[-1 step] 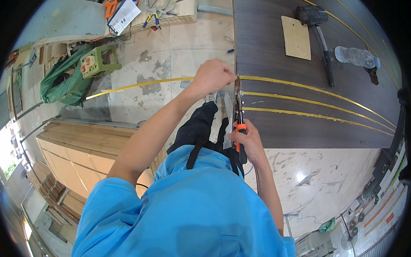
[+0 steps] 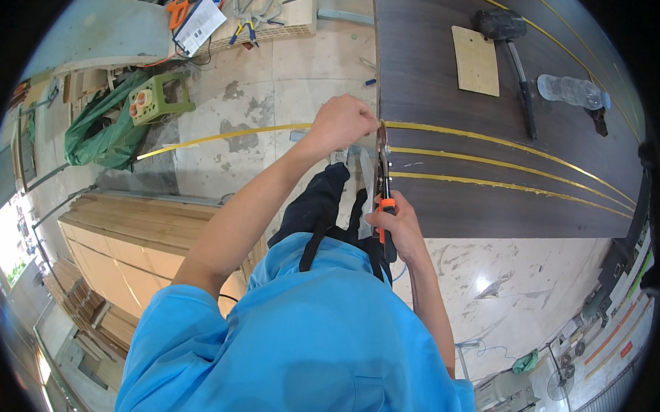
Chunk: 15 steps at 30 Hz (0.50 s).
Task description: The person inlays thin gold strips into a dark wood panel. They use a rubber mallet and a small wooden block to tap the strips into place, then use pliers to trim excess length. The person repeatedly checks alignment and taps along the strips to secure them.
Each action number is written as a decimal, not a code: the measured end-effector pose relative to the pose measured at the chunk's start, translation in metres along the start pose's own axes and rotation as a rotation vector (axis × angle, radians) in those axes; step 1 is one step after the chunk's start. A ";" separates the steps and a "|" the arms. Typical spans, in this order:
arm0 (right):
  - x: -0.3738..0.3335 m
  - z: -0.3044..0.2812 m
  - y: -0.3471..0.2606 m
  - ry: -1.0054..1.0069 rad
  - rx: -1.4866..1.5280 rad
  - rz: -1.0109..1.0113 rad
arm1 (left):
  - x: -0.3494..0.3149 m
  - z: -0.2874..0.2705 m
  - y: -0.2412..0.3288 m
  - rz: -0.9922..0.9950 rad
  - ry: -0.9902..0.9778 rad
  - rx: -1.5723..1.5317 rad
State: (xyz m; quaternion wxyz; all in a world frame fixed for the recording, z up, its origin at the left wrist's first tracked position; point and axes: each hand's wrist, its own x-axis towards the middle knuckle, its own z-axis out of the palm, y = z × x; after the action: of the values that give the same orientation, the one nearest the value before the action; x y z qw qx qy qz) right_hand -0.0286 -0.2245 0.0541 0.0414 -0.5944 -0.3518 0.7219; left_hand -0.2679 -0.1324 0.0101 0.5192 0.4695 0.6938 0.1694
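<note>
My left hand (image 2: 344,123) is closed, pinching a long gold trim strip (image 2: 269,128) at the left edge of a dark brown panel (image 2: 446,213). From there the strip's free length stretches left over the floor. In my right hand (image 2: 403,229) is a pair of snips (image 2: 387,211) with orange and black handles. The jaws point away from me and meet the gold strip at the panel's edge, close to my left fingertips. Whether the blades are closed through the strip is too small to tell. More gold strips (image 2: 488,159) run across the panel.
On the panel lie a black mallet (image 2: 501,26), a pale wooden board (image 2: 475,63) and a plastic bottle (image 2: 573,90). A green stool (image 2: 160,99) and green cloth (image 2: 88,138) stand at left. Stacked wooden boards (image 2: 134,227) are beside me. Pliers (image 2: 247,31) and a clipboard (image 2: 199,25) lie far left.
</note>
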 end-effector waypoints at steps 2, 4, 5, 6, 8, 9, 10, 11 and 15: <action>0.001 0.001 0.000 0.008 -0.012 -0.003 | 0.000 0.000 0.000 0.001 0.000 0.005; 0.002 0.001 0.000 0.000 -0.002 0.000 | 0.000 0.001 -0.001 0.003 -0.001 0.010; 0.002 0.001 0.000 0.007 -0.025 0.005 | 0.000 0.001 -0.001 0.004 -0.003 0.012; 0.003 0.001 0.000 0.007 -0.019 0.008 | 0.000 0.001 -0.001 -0.002 -0.002 0.016; 0.003 0.002 0.000 0.027 -0.064 0.023 | -0.001 0.001 -0.001 0.003 -0.004 0.031; 0.003 0.002 0.001 0.020 -0.037 0.015 | -0.001 0.001 -0.001 0.008 -0.003 0.038; 0.003 0.002 0.001 0.021 -0.028 0.007 | -0.001 0.001 0.000 0.003 -0.003 0.037; 0.003 0.002 0.001 0.020 -0.030 -0.005 | -0.001 0.000 0.000 0.004 -0.002 0.033; 0.004 0.003 0.002 0.029 -0.026 -0.002 | -0.002 -0.001 0.001 -0.021 -0.014 0.032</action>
State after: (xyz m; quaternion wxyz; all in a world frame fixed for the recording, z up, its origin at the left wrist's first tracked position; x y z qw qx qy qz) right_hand -0.0314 -0.2252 0.0494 0.0396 -0.6050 -0.3611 0.7085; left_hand -0.2679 -0.1332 0.0119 0.5181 0.4716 0.6977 0.1497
